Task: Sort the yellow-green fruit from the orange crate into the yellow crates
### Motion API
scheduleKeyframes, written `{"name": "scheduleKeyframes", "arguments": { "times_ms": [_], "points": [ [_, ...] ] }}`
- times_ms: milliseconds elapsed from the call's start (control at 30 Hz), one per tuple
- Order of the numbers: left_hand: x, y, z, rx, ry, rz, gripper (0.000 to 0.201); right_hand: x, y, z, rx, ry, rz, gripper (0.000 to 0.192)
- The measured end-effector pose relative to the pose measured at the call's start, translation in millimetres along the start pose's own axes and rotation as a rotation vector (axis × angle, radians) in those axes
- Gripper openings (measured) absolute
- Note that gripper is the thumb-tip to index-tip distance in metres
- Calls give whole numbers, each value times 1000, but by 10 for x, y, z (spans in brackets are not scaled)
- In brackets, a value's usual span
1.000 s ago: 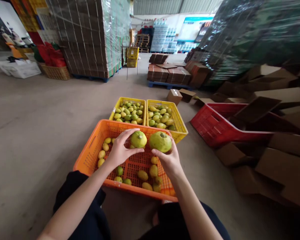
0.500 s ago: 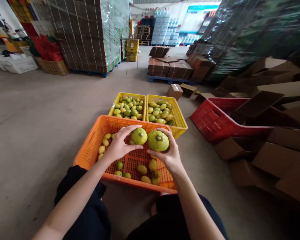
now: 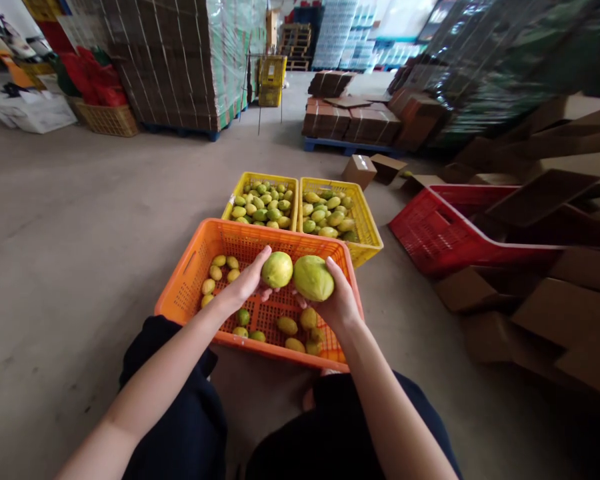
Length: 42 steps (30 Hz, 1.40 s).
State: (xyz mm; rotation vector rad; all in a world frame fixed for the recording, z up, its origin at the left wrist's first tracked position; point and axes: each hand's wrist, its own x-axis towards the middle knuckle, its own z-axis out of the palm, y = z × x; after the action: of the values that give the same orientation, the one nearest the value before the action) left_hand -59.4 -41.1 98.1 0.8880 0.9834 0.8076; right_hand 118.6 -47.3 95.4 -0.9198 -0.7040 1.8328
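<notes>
My left hand (image 3: 247, 285) cups a small round yellow-green fruit (image 3: 277, 269). My right hand (image 3: 336, 303) holds a larger green-yellow fruit (image 3: 313, 278) beside it; the two fruits nearly touch. Both are held above an orange plastic crate (image 3: 190, 280) on the floor between my knees. Several small yellow and green fruits (image 3: 287, 326) lie loose on the crate's bottom. Behind it stand two yellow crates, the left yellow crate (image 3: 240, 190) and the right yellow crate (image 3: 367, 230), each filled with similar fruits.
A tilted red crate (image 3: 430, 233) with cardboard in it lies to the right, among loose flattened cardboard boxes (image 3: 555, 320). Wrapped pallets of cartons (image 3: 180, 67) stand at the back left, low carton stacks (image 3: 355, 123) on a blue pallet behind. Bare concrete floor (image 3: 80, 220) spreads to the left.
Both hands turned the fruits over, so the stem ends face away and the palms sit under them. The view shifted slightly up and right.
</notes>
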Motion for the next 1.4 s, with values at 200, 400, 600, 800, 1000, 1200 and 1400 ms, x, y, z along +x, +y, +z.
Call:
{"name": "scheduleKeyframes", "arguments": {
  "times_ms": [200,400,600,800,1000,1200,1400],
  "points": [
    [-58,44,44,-195,79,204,45,12,51,-2,58,-9,-27,41],
    [-39,36,111,-382,61,260,38,0,77,41,107,29,-170,36],
    [64,-28,71,-532,76,261,31,-14,37,14,97,12,-195,36],
    [76,-11,49,-495,143,168,37,-1,5,46,107,-32,-212,34],
    [53,-29,102,-410,122,236,43,79,123,65,85,6,-179,32],
    [34,-1,106,-421,167,176,37,60,120,92,166,3,-100,32],
    [22,42,78,-625,120,176,34,24,48,94,280,51,-105,26]
  ]
}}
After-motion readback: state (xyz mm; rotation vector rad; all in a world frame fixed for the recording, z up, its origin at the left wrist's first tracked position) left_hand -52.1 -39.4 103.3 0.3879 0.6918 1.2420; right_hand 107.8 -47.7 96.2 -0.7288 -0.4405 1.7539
